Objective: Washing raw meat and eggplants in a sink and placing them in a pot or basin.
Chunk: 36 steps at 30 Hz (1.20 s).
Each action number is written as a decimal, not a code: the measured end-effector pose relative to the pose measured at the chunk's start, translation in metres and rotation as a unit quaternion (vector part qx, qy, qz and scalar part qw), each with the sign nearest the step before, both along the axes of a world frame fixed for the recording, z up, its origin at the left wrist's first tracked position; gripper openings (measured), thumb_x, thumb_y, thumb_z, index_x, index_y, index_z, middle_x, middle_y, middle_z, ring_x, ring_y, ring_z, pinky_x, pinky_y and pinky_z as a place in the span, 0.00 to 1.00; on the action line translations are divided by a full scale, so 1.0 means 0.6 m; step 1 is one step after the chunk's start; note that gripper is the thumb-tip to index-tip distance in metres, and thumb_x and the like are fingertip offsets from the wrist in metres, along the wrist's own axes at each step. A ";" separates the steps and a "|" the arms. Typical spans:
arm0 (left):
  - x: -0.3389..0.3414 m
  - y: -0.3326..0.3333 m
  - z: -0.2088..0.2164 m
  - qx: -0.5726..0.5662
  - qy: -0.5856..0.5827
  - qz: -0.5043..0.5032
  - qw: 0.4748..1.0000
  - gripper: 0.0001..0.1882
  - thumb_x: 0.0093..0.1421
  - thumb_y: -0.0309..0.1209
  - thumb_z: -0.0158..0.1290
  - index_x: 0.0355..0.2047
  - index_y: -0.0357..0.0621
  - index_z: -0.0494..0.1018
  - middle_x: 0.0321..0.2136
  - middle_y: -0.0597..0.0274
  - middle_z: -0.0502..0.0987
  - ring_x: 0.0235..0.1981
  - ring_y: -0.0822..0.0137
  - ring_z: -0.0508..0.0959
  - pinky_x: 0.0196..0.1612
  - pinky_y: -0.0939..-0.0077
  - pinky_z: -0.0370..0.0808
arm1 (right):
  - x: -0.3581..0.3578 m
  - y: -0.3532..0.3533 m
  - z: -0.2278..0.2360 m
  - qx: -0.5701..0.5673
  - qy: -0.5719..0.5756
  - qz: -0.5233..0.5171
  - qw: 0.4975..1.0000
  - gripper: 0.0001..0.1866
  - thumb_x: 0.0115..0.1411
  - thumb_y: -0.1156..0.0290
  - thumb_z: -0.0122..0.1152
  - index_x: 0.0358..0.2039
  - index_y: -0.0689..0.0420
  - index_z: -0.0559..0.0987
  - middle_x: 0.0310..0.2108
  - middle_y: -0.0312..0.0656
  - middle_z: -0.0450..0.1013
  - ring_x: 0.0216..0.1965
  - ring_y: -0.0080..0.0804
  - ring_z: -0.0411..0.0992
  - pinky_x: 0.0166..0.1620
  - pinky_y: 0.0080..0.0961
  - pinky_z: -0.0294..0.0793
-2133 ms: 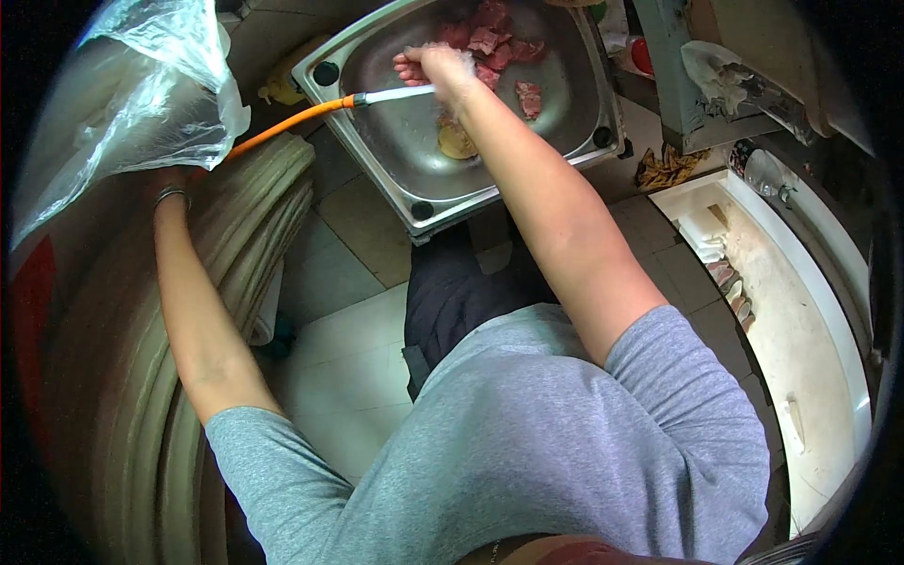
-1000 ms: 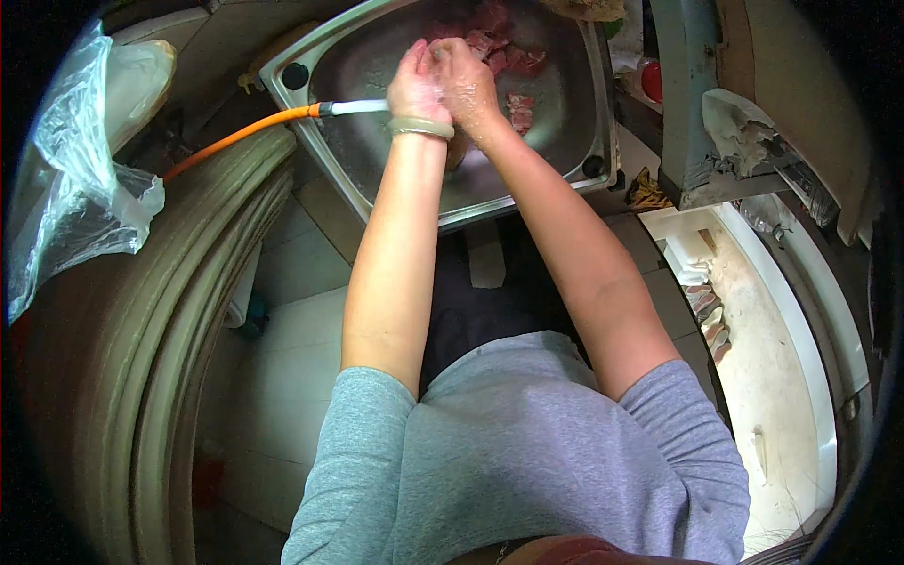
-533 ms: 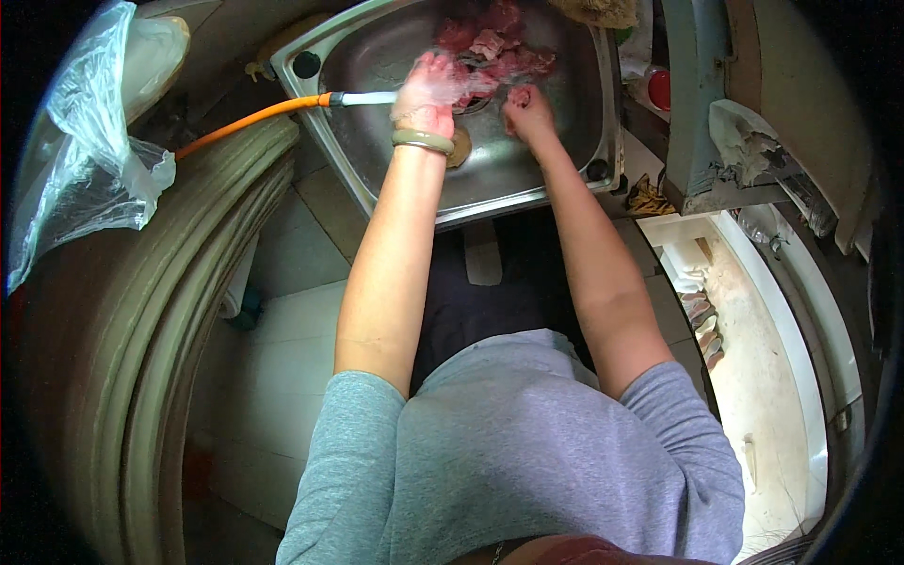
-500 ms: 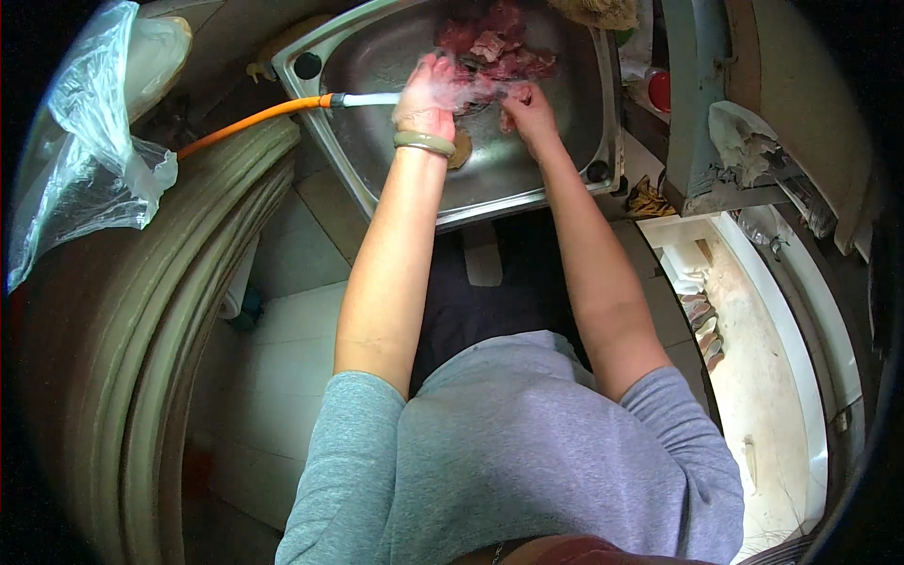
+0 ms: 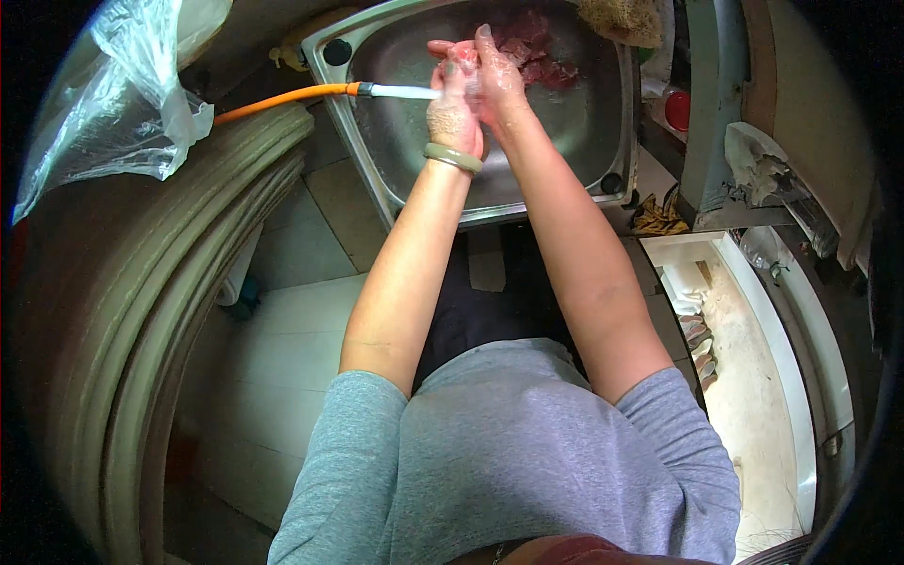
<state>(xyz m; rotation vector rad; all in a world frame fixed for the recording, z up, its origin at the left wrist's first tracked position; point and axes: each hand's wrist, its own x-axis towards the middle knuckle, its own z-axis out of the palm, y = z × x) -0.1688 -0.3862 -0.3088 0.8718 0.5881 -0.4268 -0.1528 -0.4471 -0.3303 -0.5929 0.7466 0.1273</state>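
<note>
My left hand (image 5: 454, 121), with a green bangle (image 5: 454, 158) at the wrist, is raised inside a steel sink basin (image 5: 395, 66). Against it presses my right hand (image 5: 499, 80), thumb pointing up. Both hands look closed around something; a small reddish bit shows at the left fingertips, but splashing water hides what it is. A jet from the orange hose (image 5: 282, 96) strikes the left hand from the side. Beyond the hands, pieces of raw red meat (image 5: 551, 73) lie in the basin, partly covered by the right hand.
A tan, rough-textured clump (image 5: 623, 21) sits on the far right rim. Clear plastic bag (image 5: 141, 104) hangs at the far left, above thick stacked curved slabs (image 5: 188, 217). To the right stand a white tray-like bin (image 5: 753, 377) and a red round object (image 5: 677, 110).
My right hand has moved left from beside the meat to meet the left hand under the water. The left hand has turned and its fingers have bent. The view has shifted slightly.
</note>
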 end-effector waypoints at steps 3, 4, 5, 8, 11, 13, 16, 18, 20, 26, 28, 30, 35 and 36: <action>-0.006 0.001 0.011 -0.003 0.027 -0.007 1.000 0.17 0.62 0.37 0.47 0.47 0.41 0.66 0.43 0.61 0.72 0.45 0.68 0.71 0.49 0.73 0.68 | -0.006 0.013 0.009 -0.215 -0.041 0.029 0.975 0.24 0.63 0.53 0.42 0.40 0.63 0.74 0.31 0.42 0.72 0.29 0.29 0.69 0.38 0.27 0.71; -0.006 0.004 0.012 0.019 0.025 -0.023 0.999 0.17 0.62 0.37 0.47 0.47 0.41 0.66 0.42 0.61 0.72 0.45 0.68 0.72 0.48 0.73 0.68 | -0.008 0.018 -0.003 -0.340 -0.052 0.042 0.938 0.22 0.63 0.54 0.42 0.41 0.62 0.74 0.32 0.41 0.72 0.30 0.29 0.69 0.39 0.26 0.71; -0.005 0.006 0.016 0.039 0.023 -0.041 0.998 0.17 0.62 0.37 0.46 0.47 0.40 0.66 0.42 0.60 0.72 0.44 0.68 0.72 0.48 0.73 0.69 | -0.008 0.023 -0.005 -0.460 -0.062 0.053 0.884 0.21 0.63 0.56 0.43 0.41 0.62 0.74 0.33 0.41 0.72 0.31 0.28 0.69 0.40 0.26 0.71; -0.005 0.006 0.023 0.137 0.009 -0.062 0.989 0.17 0.63 0.37 0.44 0.47 0.38 0.66 0.41 0.59 0.73 0.41 0.67 0.73 0.45 0.74 0.69 | -0.006 0.016 -0.016 -0.547 -0.073 0.121 0.825 0.19 0.62 0.61 0.44 0.42 0.64 0.72 0.37 0.45 0.73 0.34 0.31 0.71 0.41 0.25 0.71; -0.005 0.006 0.017 0.220 -0.037 -0.085 0.971 0.16 0.63 0.37 0.43 0.44 0.39 0.67 0.39 0.59 0.73 0.38 0.68 0.74 0.42 0.75 0.70 | 0.013 0.003 -0.026 -0.151 -0.020 0.064 0.986 0.23 0.64 0.57 0.42 0.44 0.67 0.70 0.40 0.50 0.73 0.39 0.37 0.73 0.42 0.30 0.72; 0.005 0.014 0.020 0.122 0.014 -0.042 0.991 0.15 0.62 0.37 0.44 0.43 0.40 0.68 0.38 0.61 0.74 0.38 0.69 0.74 0.41 0.75 0.70 | 0.018 -0.002 0.000 -0.079 -0.012 0.029 0.996 0.24 0.64 0.56 0.41 0.44 0.67 0.70 0.42 0.50 0.72 0.41 0.37 0.73 0.44 0.31 0.72; 0.014 0.033 -0.001 0.012 0.003 -0.033 0.999 0.14 0.62 0.37 0.46 0.41 0.42 0.70 0.37 0.62 0.74 0.37 0.70 0.73 0.41 0.76 0.69 | 0.003 -0.005 0.007 -0.094 -0.077 0.016 0.993 0.23 0.63 0.56 0.45 0.47 0.64 0.68 0.45 0.49 0.70 0.45 0.36 0.71 0.47 0.31 0.70; 0.020 0.035 -0.001 -0.006 0.007 -0.045 0.999 0.14 0.62 0.38 0.45 0.40 0.41 0.70 0.38 0.61 0.74 0.38 0.69 0.73 0.43 0.75 0.69 | -0.014 -0.002 0.012 -0.168 -0.125 0.029 0.977 0.21 0.62 0.58 0.49 0.48 0.62 0.68 0.46 0.49 0.69 0.46 0.36 0.70 0.48 0.30 0.70; 0.017 0.036 0.006 -0.008 0.013 -0.078 0.997 0.12 0.61 0.33 0.47 0.41 0.39 0.70 0.40 0.60 0.74 0.40 0.69 0.73 0.45 0.75 0.69 | -0.026 0.007 0.012 -0.281 -0.109 0.031 0.953 0.19 0.58 0.63 0.55 0.46 0.60 0.69 0.43 0.46 0.71 0.45 0.33 0.70 0.46 0.28 0.71; -0.002 0.022 0.030 0.030 -0.070 -0.113 0.991 0.19 0.57 0.22 0.48 0.51 0.37 0.64 0.46 0.59 0.70 0.45 0.69 0.71 0.48 0.75 0.68 | -0.009 0.002 0.013 -0.091 0.021 -0.065 0.993 0.15 0.58 0.61 0.55 0.32 0.61 0.73 0.27 0.44 0.74 0.27 0.31 0.74 0.34 0.25 0.74; -0.004 0.019 0.030 0.115 -0.073 -0.104 0.985 0.18 0.56 0.19 0.48 0.48 0.37 0.66 0.43 0.59 0.72 0.42 0.71 0.72 0.44 0.78 0.70 | -0.008 -0.001 0.016 -0.014 0.018 -0.093 0.995 0.17 0.60 0.58 0.52 0.36 0.62 0.71 0.31 0.46 0.74 0.30 0.36 0.75 0.35 0.29 0.75; 0.001 0.019 0.022 0.182 -0.065 -0.107 0.975 0.17 0.56 0.19 0.48 0.47 0.37 0.67 0.41 0.60 0.73 0.38 0.72 0.73 0.40 0.78 0.71 | -0.011 0.004 0.014 0.008 -0.003 -0.108 0.994 0.17 0.60 0.59 0.53 0.39 0.62 0.70 0.34 0.47 0.73 0.32 0.37 0.74 0.36 0.31 0.75; 0.022 0.034 -0.014 0.249 -0.049 -0.113 0.961 0.14 0.64 0.35 0.39 0.35 0.38 0.71 0.30 0.62 0.73 0.27 0.74 0.70 0.30 0.79 0.68 | -0.034 0.039 0.007 -0.226 -0.077 -0.057 0.969 0.16 0.58 0.64 0.55 0.43 0.59 0.71 0.35 0.41 0.73 0.35 0.28 0.72 0.41 0.23 0.72; 0.019 0.036 -0.019 0.256 -0.024 -0.114 0.960 0.14 0.64 0.35 0.39 0.36 0.38 0.71 0.31 0.62 0.73 0.28 0.74 0.70 0.31 0.79 0.68 | -0.034 0.037 0.008 -0.278 -0.031 -0.010 0.960 0.15 0.58 0.63 0.56 0.39 0.60 0.73 0.32 0.40 0.74 0.33 0.26 0.71 0.38 0.22 0.71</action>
